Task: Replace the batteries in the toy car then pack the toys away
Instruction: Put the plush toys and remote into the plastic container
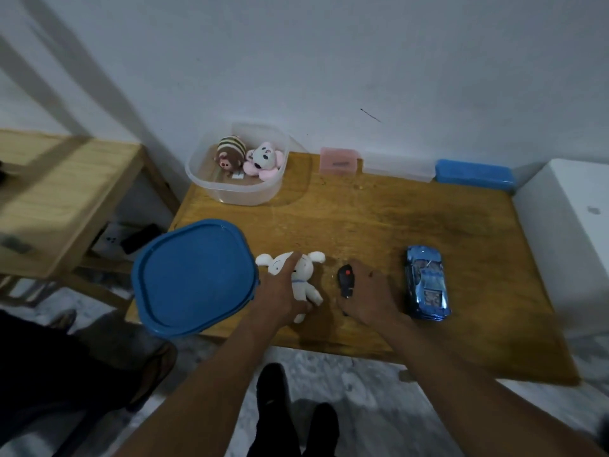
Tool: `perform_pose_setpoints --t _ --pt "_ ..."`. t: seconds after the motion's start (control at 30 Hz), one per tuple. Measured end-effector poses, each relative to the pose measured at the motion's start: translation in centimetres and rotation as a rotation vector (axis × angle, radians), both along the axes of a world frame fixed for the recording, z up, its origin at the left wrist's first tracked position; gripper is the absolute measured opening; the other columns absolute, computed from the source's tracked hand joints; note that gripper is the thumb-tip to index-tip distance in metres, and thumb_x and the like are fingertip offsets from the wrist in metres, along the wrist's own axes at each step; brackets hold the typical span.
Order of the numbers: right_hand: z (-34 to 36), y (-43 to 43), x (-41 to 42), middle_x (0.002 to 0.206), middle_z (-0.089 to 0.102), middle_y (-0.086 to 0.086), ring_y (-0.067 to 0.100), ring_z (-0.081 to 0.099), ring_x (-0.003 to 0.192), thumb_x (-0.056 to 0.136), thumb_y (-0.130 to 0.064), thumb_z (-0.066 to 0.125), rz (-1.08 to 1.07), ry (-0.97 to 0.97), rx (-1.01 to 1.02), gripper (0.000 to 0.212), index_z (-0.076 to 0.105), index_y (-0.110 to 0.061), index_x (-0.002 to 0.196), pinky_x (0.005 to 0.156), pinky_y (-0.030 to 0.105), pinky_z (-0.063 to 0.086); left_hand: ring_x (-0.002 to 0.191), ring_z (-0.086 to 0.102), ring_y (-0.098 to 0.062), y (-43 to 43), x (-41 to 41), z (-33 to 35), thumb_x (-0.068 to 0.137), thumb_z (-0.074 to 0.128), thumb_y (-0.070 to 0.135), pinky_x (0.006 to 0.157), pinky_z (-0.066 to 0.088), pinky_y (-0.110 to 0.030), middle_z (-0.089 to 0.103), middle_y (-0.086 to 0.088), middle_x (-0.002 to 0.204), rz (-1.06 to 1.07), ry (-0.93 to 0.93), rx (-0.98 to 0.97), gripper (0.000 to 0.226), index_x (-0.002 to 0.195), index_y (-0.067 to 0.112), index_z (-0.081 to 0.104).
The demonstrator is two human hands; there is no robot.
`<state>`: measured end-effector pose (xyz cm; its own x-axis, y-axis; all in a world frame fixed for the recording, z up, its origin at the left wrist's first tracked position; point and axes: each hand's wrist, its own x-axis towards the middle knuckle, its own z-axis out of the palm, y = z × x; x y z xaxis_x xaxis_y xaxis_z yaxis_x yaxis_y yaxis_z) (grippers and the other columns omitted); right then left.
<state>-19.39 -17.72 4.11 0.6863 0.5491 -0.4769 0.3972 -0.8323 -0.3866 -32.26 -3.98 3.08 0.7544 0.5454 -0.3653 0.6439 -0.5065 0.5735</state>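
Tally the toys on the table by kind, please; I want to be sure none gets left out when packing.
Soft toys: 3: striped brown one and pink one in the clear tub, white one under the left hand.
Toy cars: 1: blue car.
Remote controls: 1: black remote at the right hand.
Total: 5

Bare forearms (211, 367), no sleeves; black trousers (273, 407) cover the legs.

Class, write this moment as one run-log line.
left hand: on white plush | right hand: on black remote | blue car: untouched | clear tub: two plushies, lid off
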Motion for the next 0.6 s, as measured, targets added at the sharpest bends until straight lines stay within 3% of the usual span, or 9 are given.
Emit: perform_pose_setpoints --t 0.2,0.4,0.5,0.6 --pt "0.0 0.6 0.0 0.143 0.034 0.018 0.033 0.035 0.130 0.071 -0.041 0.078 -0.085 0.022 0.008 0.097 0.019 -0.031 0.147 0.099 0.039 0.043 0.092 0.051 -0.015 -0.1 0.4 0.3 0.073 0.077 0.018 0.064 0.040 -0.027 0.047 -0.004 0.139 0.106 -0.092 -0.086 0.087 0.142 0.038 0.028" --pt "3.8 3.0 1.7 0.133 0.043 0.019 0.033 0.048 0.114 0.077 -0.035 0.076 -0.072 -0.078 0.134 0.087 0.023 -0.028 0.145 0.081 0.033 0.047 0.102 0.059 -0.023 1.7 1.1 4.4 0.072 0.074 0.010 0.070 0.046 -0.029 0.051 -0.003 0.134 0.133 -0.305 0.011 0.085 0.141 0.037 0.031" --pt "6.9 5.9 2.7 0.133 0.041 0.016 0.027 0.051 0.090 0.081 -0.029 0.074 -0.075 -0.134 0.188 0.081 0.022 -0.031 0.144 0.054 0.024 0.041 0.108 0.057 -0.028 5.2 1.8 7.7 0.070 0.079 0.012 0.069 0.044 -0.029 0.053 -0.006 0.132 0.154 -0.382 0.090 0.089 0.142 0.034 0.032" --pt "9.8 9.6 3.1 0.133 0.040 0.015 0.030 0.056 0.088 0.080 -0.027 0.074 -0.072 -0.189 0.262 0.079 0.024 -0.031 0.142 0.053 0.027 0.042 0.108 0.057 -0.030 9.8 1.9 10.8 0.068 0.083 0.019 0.070 0.041 -0.029 0.054 -0.008 0.131 0.171 -0.395 0.182 0.091 0.143 0.033 0.032"
